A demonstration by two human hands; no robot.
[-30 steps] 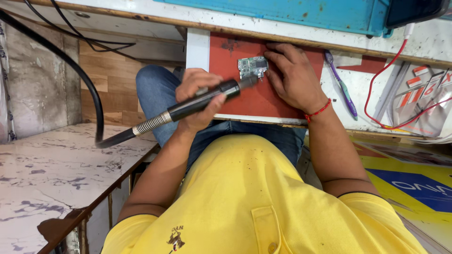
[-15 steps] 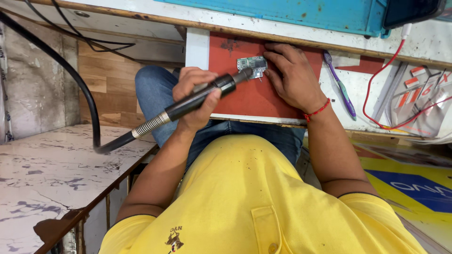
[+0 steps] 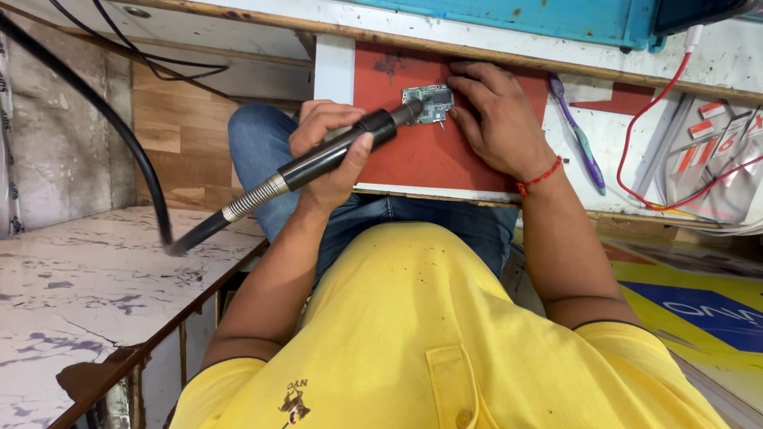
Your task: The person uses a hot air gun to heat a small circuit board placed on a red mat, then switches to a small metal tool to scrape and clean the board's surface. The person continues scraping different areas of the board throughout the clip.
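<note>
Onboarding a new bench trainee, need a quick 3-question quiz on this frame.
1. Which thing does the left hand grip?
A. a screwdriver
B. the black handpiece with a hose
C. a pair of tweezers
2. True or false: the right hand hangs clear of the green circuit board.
3. Fill in: the purple thing lying right of the red mat is a ____.

Key:
1. B. Its tip points at the board.
2. False. Its fingers rest at the board's edge, on the mat.
3. toothbrush.
</note>
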